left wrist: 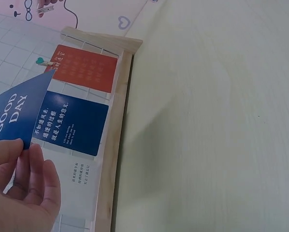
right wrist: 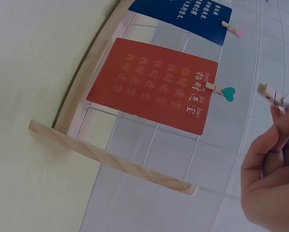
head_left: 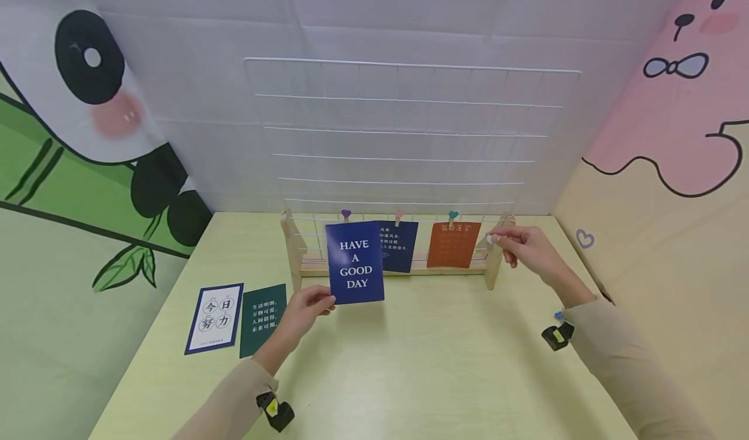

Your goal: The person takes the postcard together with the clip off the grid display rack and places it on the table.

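l grip (head_left: 301, 318) holds blue card (head_left: 355, 262) in frt of wood rack (head_left: 449, 272), r grip (head_left: 531, 248) pinches sm white obj (head_left: 489, 238).

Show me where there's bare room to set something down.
The widest bare patch of table lies before the rack, between the left hand and right hand. A smaller one lies behind the white card and green card, left of the rack. The rack's front is crowded with an orange card, a navy card and the blue card the left hand holds.

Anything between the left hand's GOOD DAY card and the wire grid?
Low on the wire grid, yes: the hung dark blue card, partly behind the GOOD DAY card, and the pale card hung alongside. Higher up, nothing visible.
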A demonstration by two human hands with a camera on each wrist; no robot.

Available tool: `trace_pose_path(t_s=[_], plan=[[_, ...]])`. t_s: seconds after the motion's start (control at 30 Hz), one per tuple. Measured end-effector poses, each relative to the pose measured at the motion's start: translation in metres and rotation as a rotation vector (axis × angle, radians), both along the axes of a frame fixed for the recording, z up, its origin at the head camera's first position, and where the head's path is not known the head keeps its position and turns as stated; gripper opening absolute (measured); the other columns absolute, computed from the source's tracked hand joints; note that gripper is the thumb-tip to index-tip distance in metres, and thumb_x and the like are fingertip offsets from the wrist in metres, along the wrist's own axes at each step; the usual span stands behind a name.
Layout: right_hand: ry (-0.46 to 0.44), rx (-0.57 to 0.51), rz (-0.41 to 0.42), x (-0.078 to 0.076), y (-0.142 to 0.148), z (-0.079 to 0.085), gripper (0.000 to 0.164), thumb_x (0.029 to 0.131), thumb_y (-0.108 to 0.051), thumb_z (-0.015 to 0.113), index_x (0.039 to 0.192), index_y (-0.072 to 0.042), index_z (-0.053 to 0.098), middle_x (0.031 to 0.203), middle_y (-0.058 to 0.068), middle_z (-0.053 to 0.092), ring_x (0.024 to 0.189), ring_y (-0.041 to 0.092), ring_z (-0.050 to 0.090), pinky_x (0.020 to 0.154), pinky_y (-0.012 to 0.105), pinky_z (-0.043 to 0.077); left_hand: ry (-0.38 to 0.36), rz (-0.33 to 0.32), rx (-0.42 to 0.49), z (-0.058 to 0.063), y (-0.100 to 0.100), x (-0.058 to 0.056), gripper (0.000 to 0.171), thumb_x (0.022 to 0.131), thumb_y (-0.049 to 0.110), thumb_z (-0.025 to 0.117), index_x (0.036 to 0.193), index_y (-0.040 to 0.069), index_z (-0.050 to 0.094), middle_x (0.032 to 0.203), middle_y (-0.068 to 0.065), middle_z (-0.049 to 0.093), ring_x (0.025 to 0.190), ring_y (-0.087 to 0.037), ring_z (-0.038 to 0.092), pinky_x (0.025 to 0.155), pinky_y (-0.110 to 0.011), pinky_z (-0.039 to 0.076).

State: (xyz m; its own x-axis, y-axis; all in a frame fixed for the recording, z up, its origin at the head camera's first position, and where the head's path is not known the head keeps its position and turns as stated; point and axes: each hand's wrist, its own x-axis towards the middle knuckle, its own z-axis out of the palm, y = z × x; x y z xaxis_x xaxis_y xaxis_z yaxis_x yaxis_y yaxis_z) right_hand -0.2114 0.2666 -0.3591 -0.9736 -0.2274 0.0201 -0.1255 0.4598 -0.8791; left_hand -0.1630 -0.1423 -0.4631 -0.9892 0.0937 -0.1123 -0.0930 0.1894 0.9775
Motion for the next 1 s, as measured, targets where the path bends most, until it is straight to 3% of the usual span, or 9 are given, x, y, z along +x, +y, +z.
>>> trace_pose_path(t_s=[0.43,1.0], plan=[[-0.065,0.042,0.071,0.002,0.020,-0.017,0.038,0.090,-0.022,0.053,0.112,0.008,0.054,0.060,0.006,0.047,0.050,0.011,0.043,0.047,0.027,0.041,-0.089,0.041,-0.036,-0.016,-0.012,0.011,0.018,0.087,0.005,0.054,0.102,-0.003,0.059,0.085,-0.009,0.061,0.078,-0.021,0.055,0.075,-0.032,0.048],[-0.142,0.038,0.035,0.007,0.051,-0.046,0.037,0.091,-0.020,0.050,0.111,0.012,0.052,0.061,0.005,0.047,0.052,0.009,0.043,0.048,0.026,0.042,-0.151,0.061,-0.060,-0.046,-0.033,0.023,0.021,0.087,0.008,0.055,0.103,-0.005,0.058,0.087,-0.010,0.060,0.083,-0.027,0.057,0.075,-0.033,0.048]])
